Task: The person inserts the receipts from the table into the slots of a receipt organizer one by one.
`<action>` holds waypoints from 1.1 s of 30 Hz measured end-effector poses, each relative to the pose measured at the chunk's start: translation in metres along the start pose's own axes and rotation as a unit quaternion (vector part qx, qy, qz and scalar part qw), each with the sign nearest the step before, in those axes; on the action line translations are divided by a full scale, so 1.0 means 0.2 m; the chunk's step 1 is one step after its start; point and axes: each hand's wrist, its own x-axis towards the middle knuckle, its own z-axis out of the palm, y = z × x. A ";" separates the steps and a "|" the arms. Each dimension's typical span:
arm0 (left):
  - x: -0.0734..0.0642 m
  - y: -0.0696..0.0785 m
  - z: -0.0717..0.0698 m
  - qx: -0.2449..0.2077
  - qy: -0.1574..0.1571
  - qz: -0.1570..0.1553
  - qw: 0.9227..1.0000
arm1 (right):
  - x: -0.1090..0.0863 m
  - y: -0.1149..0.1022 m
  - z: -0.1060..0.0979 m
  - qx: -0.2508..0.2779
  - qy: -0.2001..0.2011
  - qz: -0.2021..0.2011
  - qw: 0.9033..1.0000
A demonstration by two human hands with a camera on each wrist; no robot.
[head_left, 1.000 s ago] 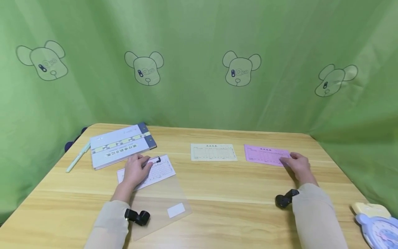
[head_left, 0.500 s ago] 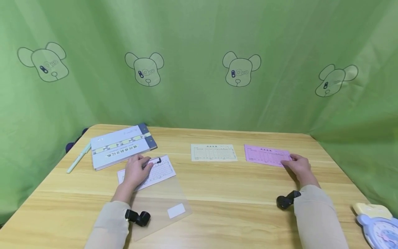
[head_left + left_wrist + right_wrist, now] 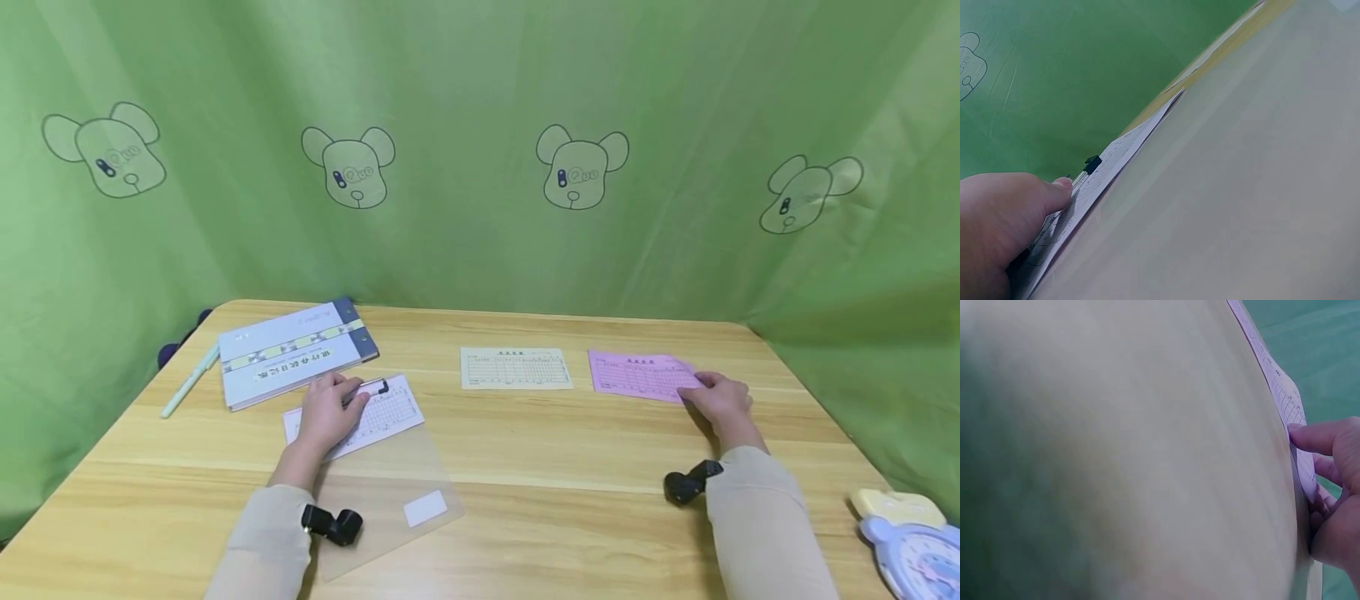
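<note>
Toward the far right of the wooden table (image 3: 555,450), the pink slip (image 3: 641,375) lies mostly flat, its right end in the grip of the right hand (image 3: 720,404). It is a thin oblong sheet, printed with a ruled grid in darker lines and a short heading along its far edge; the characters are too small to read. Its long axis runs left to right, turned slightly so that the right end sits nearer the person than the left, and the heading side points away from the person. Beside the hand the paper bows upward, as the right wrist view shows. Thumb and bent fingers pinch that end between them.

Further left, the left hand (image 3: 327,417) rests over a white slip (image 3: 390,412) on a translucent board (image 3: 382,533), thumb and index finger pinching a metal clip (image 3: 367,389) with a black tip; I cannot tell where the hidden fingertips press. The white slip, also gridded, has its long axis slanting from near left to far right. A white label (image 3: 425,507) sits by the board's near right corner. Between the hands, just left of the pink slip, lies a pale green slip (image 3: 516,368), its long axis left to right
</note>
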 end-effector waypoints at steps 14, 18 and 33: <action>0.00 0.00 0.00 -0.002 -0.003 0.003 1.000 | -0.03 0.01 -0.01 -0.007 0.011 -0.077 0.997; -0.01 0.00 0.00 -0.003 -0.006 0.001 1.000 | -0.04 0.01 -0.02 0.003 0.018 -0.080 0.997; 0.00 0.00 0.00 -0.001 -0.004 0.001 1.000 | -0.10 0.06 -0.10 0.196 -0.045 -0.050 0.978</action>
